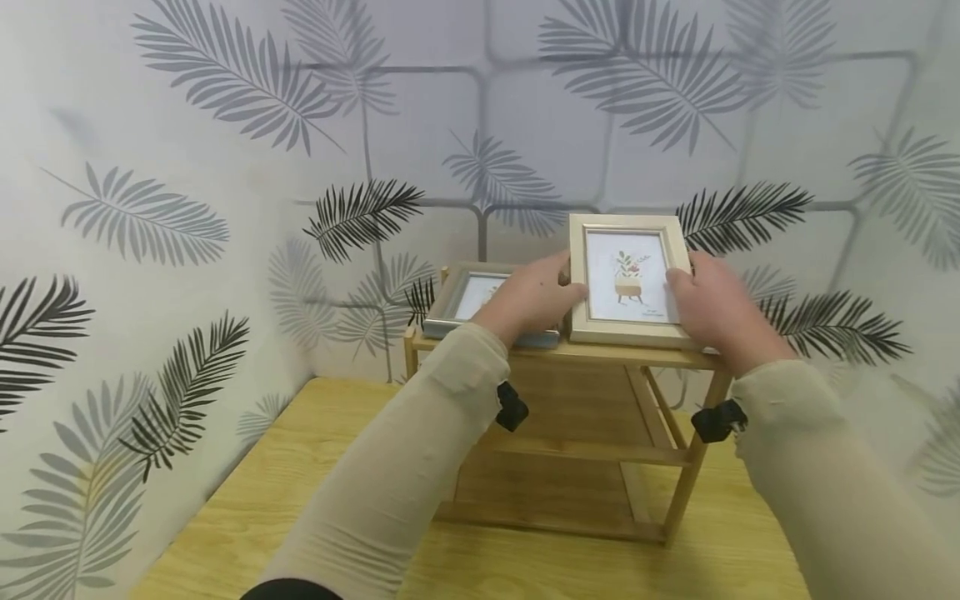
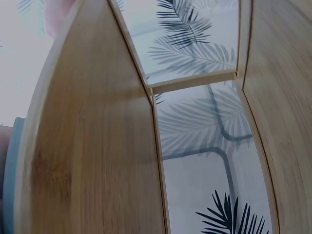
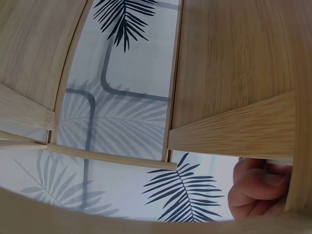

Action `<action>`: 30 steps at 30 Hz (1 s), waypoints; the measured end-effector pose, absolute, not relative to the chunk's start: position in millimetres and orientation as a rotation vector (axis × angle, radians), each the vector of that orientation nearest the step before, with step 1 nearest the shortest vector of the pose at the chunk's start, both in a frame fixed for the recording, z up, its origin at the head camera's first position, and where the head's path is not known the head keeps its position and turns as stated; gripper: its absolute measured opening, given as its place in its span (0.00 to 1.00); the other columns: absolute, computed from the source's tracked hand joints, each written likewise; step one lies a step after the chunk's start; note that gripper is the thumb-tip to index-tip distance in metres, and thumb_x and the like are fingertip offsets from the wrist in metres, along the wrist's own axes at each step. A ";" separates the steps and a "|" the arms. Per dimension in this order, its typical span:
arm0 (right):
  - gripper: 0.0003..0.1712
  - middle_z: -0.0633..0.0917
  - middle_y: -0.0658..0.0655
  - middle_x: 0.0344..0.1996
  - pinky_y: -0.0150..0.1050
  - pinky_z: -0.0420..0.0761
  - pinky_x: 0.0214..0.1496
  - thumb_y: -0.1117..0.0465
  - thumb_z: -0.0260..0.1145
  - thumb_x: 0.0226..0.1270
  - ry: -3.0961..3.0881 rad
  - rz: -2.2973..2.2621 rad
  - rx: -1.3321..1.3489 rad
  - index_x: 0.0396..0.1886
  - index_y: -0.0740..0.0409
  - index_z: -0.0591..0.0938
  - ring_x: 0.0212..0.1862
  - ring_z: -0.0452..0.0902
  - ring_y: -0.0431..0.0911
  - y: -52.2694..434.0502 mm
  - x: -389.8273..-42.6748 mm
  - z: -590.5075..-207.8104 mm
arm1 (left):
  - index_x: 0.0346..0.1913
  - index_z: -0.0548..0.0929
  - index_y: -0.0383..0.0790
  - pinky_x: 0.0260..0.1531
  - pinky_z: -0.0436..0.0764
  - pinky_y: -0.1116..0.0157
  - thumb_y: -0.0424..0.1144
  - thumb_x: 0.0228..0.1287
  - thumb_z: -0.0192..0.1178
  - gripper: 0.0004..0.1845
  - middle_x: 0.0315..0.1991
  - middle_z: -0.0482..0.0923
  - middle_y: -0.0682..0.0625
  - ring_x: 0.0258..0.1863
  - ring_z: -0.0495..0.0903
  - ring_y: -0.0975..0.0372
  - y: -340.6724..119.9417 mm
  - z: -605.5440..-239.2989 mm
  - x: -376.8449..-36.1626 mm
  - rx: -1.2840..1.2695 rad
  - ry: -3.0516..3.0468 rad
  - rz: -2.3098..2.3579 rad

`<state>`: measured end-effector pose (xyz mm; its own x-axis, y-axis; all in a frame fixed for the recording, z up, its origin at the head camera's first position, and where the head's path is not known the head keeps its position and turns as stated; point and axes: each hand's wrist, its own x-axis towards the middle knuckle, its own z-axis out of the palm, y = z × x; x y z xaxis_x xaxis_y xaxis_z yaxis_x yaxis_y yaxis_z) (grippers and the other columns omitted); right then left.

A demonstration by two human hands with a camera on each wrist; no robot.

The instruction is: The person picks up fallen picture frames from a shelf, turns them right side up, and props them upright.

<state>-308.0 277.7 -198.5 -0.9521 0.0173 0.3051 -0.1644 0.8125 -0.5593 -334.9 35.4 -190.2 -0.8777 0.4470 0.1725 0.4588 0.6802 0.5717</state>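
Beige sleeves (image 1: 405, 467) reach forward to a cream picture frame (image 1: 628, 279) standing upright on the bamboo shelf (image 1: 600, 354). The left hand (image 1: 528, 300) and right hand (image 1: 716, 308) grip its side edges. A grey frame (image 1: 468, 300) lies just behind the left hand.

Cream picture frame (image 1: 628, 280) with plant print, upright on wooden shelf top (image 1: 637, 355)

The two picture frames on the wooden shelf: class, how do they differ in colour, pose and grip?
The cream frame stands upright, both hands gripping its sides; the grey frame leans back lower, partly hidden behind the left hand. The right hand touches only the cream frame. Both sit atop the wooden shelf.
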 end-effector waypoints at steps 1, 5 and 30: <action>0.39 0.67 0.76 0.66 0.68 0.61 0.67 0.46 0.35 0.83 -2.678 0.870 0.116 0.79 0.70 0.52 0.64 0.65 0.69 277.4 -307.4 -198.5 | 0.83 0.48 0.51 0.63 0.72 0.56 0.53 0.78 0.51 0.38 0.67 0.73 0.52 0.56 0.78 0.61 35.4 -189.8 -334.9 -0.776 -2.853 -1.020; 0.36 0.68 0.75 0.62 0.68 0.63 0.65 0.48 0.35 0.83 -2.587 0.831 0.149 0.77 0.71 0.55 0.58 0.67 0.65 276.5 -305.9 -198.1 | 0.83 0.48 0.55 0.64 0.72 0.57 0.50 0.78 0.53 0.38 0.68 0.73 0.51 0.57 0.78 0.61 34.4 -187.5 -333.5 -0.773 -2.805 -1.126; 0.35 0.66 0.75 0.66 0.67 0.66 0.66 0.54 0.36 0.84 -2.506 0.908 0.193 0.83 0.60 0.43 0.64 0.66 0.68 273.5 -297.9 -192.8 | 0.82 0.52 0.48 0.58 0.76 0.60 0.46 0.77 0.56 0.37 0.61 0.78 0.50 0.56 0.78 0.61 33.9 -188.0 -331.2 -0.765 -2.698 -1.166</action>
<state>-297.9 273.5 -192.8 -0.8820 0.0256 0.4705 -0.2819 0.7715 -0.5703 -331.2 33.9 -188.0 -0.8679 0.4064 0.2855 0.4864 0.5796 0.6538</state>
